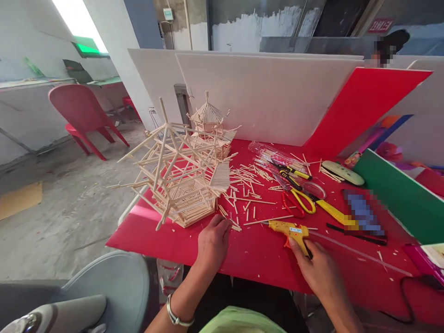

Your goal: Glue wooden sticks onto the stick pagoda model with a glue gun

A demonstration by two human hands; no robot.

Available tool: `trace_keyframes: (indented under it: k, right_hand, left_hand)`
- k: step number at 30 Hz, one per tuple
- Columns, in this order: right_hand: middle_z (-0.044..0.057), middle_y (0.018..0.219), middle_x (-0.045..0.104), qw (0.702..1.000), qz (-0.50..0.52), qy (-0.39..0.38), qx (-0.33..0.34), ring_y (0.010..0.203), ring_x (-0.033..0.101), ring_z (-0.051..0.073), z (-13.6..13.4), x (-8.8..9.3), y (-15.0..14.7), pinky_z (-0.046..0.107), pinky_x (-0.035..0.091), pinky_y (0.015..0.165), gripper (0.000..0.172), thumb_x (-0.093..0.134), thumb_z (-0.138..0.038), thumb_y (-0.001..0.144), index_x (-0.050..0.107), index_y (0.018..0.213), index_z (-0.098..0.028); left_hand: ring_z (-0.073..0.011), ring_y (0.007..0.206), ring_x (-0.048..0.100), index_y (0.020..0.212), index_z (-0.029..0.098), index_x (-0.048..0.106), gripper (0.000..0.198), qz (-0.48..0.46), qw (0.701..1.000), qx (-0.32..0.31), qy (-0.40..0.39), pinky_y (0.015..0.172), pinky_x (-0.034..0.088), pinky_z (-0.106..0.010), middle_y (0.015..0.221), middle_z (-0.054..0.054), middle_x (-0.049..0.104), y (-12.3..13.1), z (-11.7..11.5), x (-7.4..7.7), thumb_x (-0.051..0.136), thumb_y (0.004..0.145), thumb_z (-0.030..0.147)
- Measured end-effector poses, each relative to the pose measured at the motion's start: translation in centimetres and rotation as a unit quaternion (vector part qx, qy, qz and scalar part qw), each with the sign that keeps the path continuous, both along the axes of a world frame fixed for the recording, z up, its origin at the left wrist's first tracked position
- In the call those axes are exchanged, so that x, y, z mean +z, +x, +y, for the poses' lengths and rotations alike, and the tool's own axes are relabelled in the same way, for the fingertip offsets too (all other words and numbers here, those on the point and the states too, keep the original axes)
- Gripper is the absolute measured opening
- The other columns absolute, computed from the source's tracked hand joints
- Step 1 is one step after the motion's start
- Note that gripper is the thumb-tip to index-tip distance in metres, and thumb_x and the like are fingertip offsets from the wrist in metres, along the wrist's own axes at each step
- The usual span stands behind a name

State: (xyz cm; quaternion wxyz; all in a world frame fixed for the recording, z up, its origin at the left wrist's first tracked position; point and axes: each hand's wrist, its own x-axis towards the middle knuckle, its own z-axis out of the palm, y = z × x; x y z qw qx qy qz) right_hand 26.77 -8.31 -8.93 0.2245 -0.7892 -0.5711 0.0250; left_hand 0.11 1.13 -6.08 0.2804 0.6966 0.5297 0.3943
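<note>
My left hand [212, 243] rests on the red tabletop [258, 256] with its fingers curled, the fingertips at small cut sticks beside the large wooden stick model [180, 173]. I cannot make out whether the fingers pinch a stick. My right hand [317, 270] is wrapped round the grip of a yellow hot glue gun [289, 230], which lies on the table with its nozzle pointing left. A smaller finished stick pavilion [209, 121] stands behind the large model.
Loose sticks [248, 185] litter the table's middle. Red-and-yellow scissors [298, 201], pliers [291, 172], a yellow cutter [335, 213] and a bag of sticks lie to the right. White and red boards [277, 95] stand behind; a green board [398, 196] stands right. A red chair [83, 113] stands far left.
</note>
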Motion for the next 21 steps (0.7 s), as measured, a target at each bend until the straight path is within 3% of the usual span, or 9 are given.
trace_keyframes:
  k: [3,5,7,9,11,15,18,21]
  right_hand:
    - [0.01,0.086,0.07,0.995,-0.088,-0.011,-0.04,0.065,0.062,0.021,-0.1,1.1,-0.1,0.029,0.039,0.052,0.05,0.044,-0.061,0.093,0.07,0.096,-0.018]
    - [0.01,0.087,0.07,0.992,-0.114,0.027,-0.05,0.072,0.063,0.022,0.4,2.3,-1.0,0.03,0.04,0.055,0.045,0.047,-0.057,0.093,0.071,0.097,-0.019]
    - [0.009,0.089,0.07,0.994,-0.074,0.084,0.01,0.082,0.063,0.022,1.4,3.3,-2.7,0.03,0.045,0.066,0.038,0.048,-0.05,0.095,0.071,0.094,-0.021]
    - [0.006,0.092,0.069,0.987,-0.001,0.1,0.125,0.086,0.063,0.019,3.0,3.7,-5.2,0.029,0.046,0.077,0.032,0.047,-0.044,0.097,0.07,0.094,-0.023]
    - [0.005,0.093,0.067,0.977,0.032,0.056,0.202,0.086,0.063,0.018,4.8,3.3,-7.9,0.028,0.046,0.076,0.029,0.046,-0.042,0.097,0.069,0.096,-0.024]
    - [0.006,0.089,0.062,0.979,0.041,0.003,0.201,0.084,0.06,0.022,7.2,1.3,-11.4,0.031,0.043,0.07,0.029,0.045,-0.042,0.098,0.064,0.089,-0.023]
    - [0.007,0.086,0.061,0.977,0.072,0.011,0.199,0.083,0.06,0.022,7.6,0.4,-11.9,0.031,0.044,0.07,0.034,0.04,-0.044,0.099,0.06,0.083,-0.022]
    - [0.004,0.086,0.066,0.968,0.123,0.005,0.218,0.078,0.063,0.018,7.5,0.9,-11.7,0.027,0.046,0.068,0.035,0.039,-0.046,0.1,0.061,0.089,-0.022]
  left_hand:
    - [-0.0195,0.072,0.063,0.082,0.027,0.077,0.02,-0.018,1.0,0.018,-0.011,0.064,0.042,-0.025,0.083,-0.006,0.069,-0.3,-0.2,0.0,0.058,0.084,0.019]
    - [-0.0198,0.073,0.062,0.082,0.025,0.077,0.019,-0.05,0.998,0.028,-0.025,0.066,0.043,-0.026,0.082,-0.006,0.069,-0.5,-0.5,-0.1,0.059,0.084,0.02]
    - [-0.0195,0.072,0.062,0.08,0.024,0.077,0.016,-0.089,0.994,0.04,-0.046,0.067,0.044,-0.026,0.08,-0.006,0.069,-0.7,-0.9,-0.3,0.061,0.083,0.021]
    - [-0.0186,0.068,0.061,0.077,0.022,0.076,0.012,-0.137,0.985,0.065,-0.08,0.063,0.045,-0.025,0.075,-0.005,0.069,-0.6,-1.2,-0.5,0.065,0.08,0.024]
    - [-0.0163,0.058,0.058,0.074,0.02,0.076,0.01,-0.196,0.967,0.094,-0.134,0.055,0.044,-0.024,0.069,-0.004,0.068,-0.5,-1.5,-0.6,0.07,0.076,0.028]
    - [-0.0107,0.039,0.046,0.074,0.017,0.072,0.021,-0.286,0.924,0.106,-0.231,0.039,0.037,-0.021,0.053,0.0,0.059,-0.5,-1.9,-0.7,0.076,0.07,0.037]
    - [-0.0088,0.033,0.041,0.082,0.015,0.071,0.032,-0.325,0.898,0.121,-0.27,0.034,0.032,-0.02,0.045,0.004,0.052,-0.9,-1.9,-0.6,0.078,0.069,0.044]
    - [-0.0076,0.031,0.038,0.1,0.014,0.07,0.046,-0.374,0.873,0.102,-0.295,0.032,0.029,-0.018,0.043,0.007,0.05,-1.1,-1.6,-0.4,0.079,0.068,0.046]
